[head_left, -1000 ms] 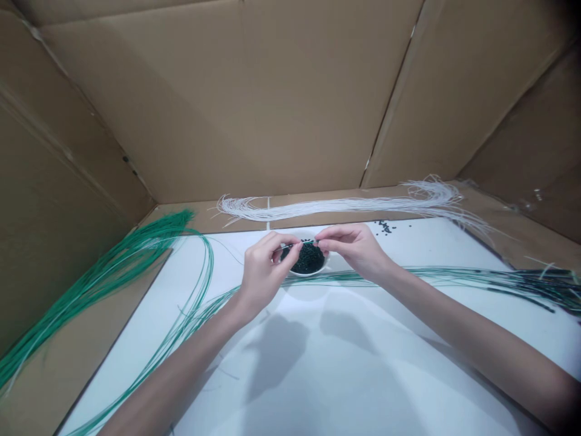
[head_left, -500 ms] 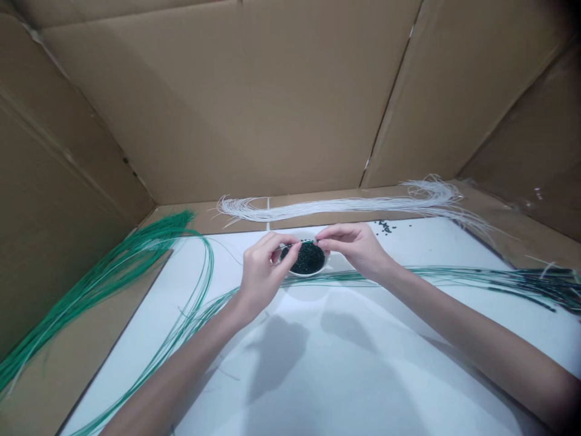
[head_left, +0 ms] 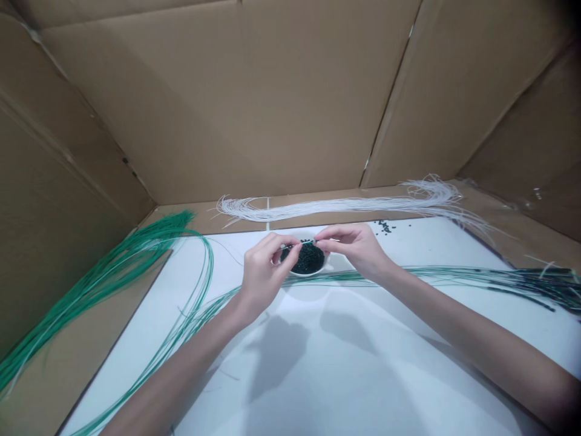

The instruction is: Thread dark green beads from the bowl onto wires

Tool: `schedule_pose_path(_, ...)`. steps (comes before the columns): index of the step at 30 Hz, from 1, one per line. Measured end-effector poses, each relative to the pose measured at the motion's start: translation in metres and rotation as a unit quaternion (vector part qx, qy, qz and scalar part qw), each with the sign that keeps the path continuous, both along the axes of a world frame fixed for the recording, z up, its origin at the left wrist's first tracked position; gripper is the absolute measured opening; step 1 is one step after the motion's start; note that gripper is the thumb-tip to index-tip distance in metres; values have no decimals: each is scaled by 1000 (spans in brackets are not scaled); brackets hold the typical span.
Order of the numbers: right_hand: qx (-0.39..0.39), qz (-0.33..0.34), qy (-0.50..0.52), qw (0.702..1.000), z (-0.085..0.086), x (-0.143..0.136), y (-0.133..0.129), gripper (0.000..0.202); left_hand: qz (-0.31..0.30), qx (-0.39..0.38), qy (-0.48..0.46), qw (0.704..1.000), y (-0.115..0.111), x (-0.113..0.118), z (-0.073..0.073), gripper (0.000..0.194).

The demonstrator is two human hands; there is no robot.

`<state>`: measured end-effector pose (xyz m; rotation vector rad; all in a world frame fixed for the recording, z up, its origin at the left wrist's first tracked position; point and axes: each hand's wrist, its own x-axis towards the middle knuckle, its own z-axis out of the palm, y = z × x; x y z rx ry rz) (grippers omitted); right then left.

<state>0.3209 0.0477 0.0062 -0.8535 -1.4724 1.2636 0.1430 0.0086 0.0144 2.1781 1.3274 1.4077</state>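
Note:
My left hand [head_left: 267, 266] pinches a thin green strand [head_left: 307, 242] above a white bowl [head_left: 307, 275]. On the other side of the bowl, my right hand [head_left: 356, 247] has its thumb and index finger pressed together at the strand's right end, around a small dark bead. Many dark beads [head_left: 308, 259] lie in the bowl, below the fingertips. Green strands [head_left: 436, 274] run across the white board behind my wrists, and those at the right carry dark beads [head_left: 535, 283].
A bundle of white strands [head_left: 327, 208] lies along the back edge. At the left is a thick green bundle [head_left: 122, 260]. Loose dark beads [head_left: 385, 227] are scattered behind my right hand. Cardboard walls [head_left: 254, 103] stand at the back and sides.

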Motion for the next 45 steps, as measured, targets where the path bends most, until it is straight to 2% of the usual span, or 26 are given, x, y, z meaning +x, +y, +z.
schedule_pose_path(7, -6, 9, 1, 1000, 1, -1, -2, 16, -13, 48, 19, 999, -1, 2, -2, 7)
schedule_pose_path(38, -23, 35, 51, 998, -5, 1, 2, 13, 0, 55, 20, 998, 0, 0, -2, 6)
schedule_pose_path(45, -8, 3, 25, 1000, -1, -2, -1, 13, -8, 84, 16, 996, 0, 0, -4, 4)
